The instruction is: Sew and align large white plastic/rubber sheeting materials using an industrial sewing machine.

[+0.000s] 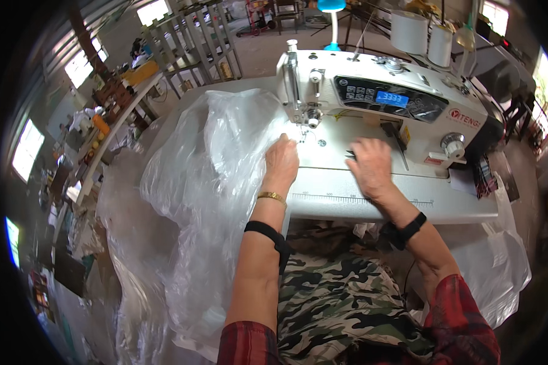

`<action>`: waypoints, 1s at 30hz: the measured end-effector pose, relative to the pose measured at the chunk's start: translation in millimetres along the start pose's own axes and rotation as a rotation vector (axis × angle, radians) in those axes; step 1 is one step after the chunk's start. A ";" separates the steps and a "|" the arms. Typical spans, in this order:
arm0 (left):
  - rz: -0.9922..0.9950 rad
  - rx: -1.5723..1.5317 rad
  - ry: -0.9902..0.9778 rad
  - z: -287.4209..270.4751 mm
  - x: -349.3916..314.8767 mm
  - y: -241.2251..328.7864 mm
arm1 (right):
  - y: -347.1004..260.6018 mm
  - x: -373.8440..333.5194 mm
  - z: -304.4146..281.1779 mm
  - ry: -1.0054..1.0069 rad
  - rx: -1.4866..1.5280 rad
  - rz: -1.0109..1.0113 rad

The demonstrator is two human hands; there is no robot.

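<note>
A white sewing machine [371,85] stands before me with its lamp lighting the needle area. My left hand [282,159] is closed right beside the presser foot [303,135], pinching the edge of clear plastic sheeting [195,158]. The sheeting spreads over the left of the table and hangs down toward the floor. On the machine bed [326,159], my right hand [372,165] has its fingers curled around a small dark pointed tool [350,154], which looks like thread snips. Most of that tool is hidden by the hand.
A dark narrow tool [397,141] rests against the machine's body. White thread cones [410,31] stand behind it. More translucent plastic [499,261] hangs at the table's right end. A grey slatted rack [192,45] is beyond the table, and a cluttered bench [112,146] runs along the left.
</note>
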State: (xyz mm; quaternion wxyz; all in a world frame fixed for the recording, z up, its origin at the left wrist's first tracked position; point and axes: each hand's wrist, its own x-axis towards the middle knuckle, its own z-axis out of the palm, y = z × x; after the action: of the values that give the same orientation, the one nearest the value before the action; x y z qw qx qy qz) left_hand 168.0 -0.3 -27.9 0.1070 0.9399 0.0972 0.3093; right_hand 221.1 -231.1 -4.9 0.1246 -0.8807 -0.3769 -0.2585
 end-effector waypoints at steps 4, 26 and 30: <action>0.024 0.023 -0.017 0.1 3.6 0.5 | 19.2 -13.6 -10.5 -0.006 0.051 0.093; -0.169 0.065 0.018 -37.9 -35.1 -1.7 | -36.0 1.9 3.2 -0.054 0.372 0.052; -0.159 0.055 0.052 -41.5 -35.4 0.9 | -69.4 16.1 21.4 -0.016 0.377 0.076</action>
State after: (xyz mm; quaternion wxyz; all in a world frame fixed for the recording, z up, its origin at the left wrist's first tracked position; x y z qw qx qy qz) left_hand 115.1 -4.1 -14.9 0.1026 0.9235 0.1829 0.3213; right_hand 187.6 -165.0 -12.2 0.2940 -0.8573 -0.3862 -0.1716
